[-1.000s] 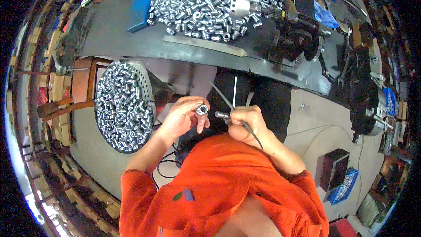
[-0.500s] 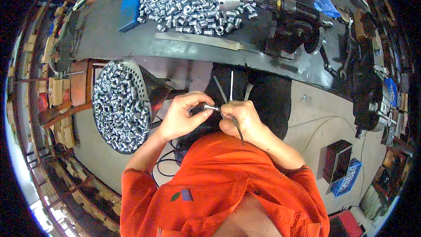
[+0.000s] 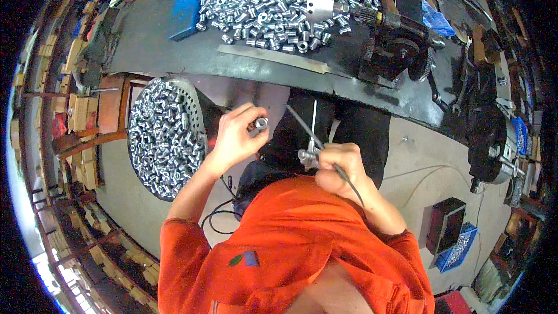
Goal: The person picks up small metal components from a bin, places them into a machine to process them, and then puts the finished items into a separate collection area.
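Observation:
My left hand (image 3: 237,142) is closed around a small shiny metal bushing (image 3: 261,123), its open round end facing up. My right hand (image 3: 342,167) grips a slim dark file-like rod (image 3: 301,121), which slants across the fist with its tail toward my forearm. A short silvery cylindrical piece (image 3: 307,158) also sticks out of the right fist on its left side; it is blurred. The two hands are apart, above my lap. Left of my left hand, a perforated metal scoop-shaped tray (image 3: 193,104) is heaped with similar bushings (image 3: 163,145).
On the dark workbench (image 3: 151,52) lie a big pile of bushings (image 3: 261,6), a blue block (image 3: 188,9) and a flat metal strip (image 3: 273,58). A geared machine (image 3: 395,52) stands at the right. A blue crate (image 3: 459,247) sits on the floor at lower right.
My hands have drawn apart: the left moved up and left with the bushing, the right moved right and down with the rod. The bushing now shows its open end.

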Demonstrator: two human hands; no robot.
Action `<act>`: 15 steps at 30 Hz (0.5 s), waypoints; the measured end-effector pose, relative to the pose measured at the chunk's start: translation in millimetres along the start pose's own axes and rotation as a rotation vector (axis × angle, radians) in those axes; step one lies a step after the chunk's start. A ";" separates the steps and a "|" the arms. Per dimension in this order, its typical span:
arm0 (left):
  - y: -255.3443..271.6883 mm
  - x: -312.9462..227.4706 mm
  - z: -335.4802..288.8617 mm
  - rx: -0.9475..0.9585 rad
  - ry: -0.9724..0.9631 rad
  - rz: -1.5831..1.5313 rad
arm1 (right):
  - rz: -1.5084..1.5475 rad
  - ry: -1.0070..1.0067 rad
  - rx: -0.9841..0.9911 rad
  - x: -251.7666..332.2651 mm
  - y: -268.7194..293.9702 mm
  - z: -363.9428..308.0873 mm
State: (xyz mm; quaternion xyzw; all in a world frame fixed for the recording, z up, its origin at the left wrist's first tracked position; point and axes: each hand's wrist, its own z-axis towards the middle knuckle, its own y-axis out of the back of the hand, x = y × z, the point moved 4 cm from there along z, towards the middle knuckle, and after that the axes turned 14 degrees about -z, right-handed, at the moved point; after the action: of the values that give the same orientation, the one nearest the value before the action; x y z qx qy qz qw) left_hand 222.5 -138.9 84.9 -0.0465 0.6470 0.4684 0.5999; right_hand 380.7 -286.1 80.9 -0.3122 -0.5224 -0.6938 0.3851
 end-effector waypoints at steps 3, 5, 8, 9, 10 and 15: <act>1.7 8.7 -0.8 -0.004 0.037 0.131 | 0.144 0.157 0.040 22.3 8.6 2.0; 1.0 9.9 -0.2 0.003 0.038 0.163 | 0.163 0.153 0.085 26.9 7.1 -1.4; -1.2 8.5 -0.2 0.005 -0.006 0.190 | 0.181 0.147 0.106 27.3 1.9 -0.5; -2.0 8.0 -0.7 0.001 -0.019 0.196 | 0.190 0.133 0.116 25.8 -0.8 -0.2; -2.2 7.5 -0.6 -0.005 -0.032 0.203 | 0.197 0.120 0.128 23.6 -3.2 1.5; -14.3 1.0 -2.2 0.078 -0.092 0.205 | 0.113 0.022 0.155 10.5 -21.4 15.1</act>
State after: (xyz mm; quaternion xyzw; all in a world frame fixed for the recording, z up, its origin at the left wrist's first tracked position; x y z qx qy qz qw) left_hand 229.5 -147.9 75.8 0.0646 0.6379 0.5033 0.5793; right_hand 357.4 -270.3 83.3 -0.3026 -0.5518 -0.6317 0.4526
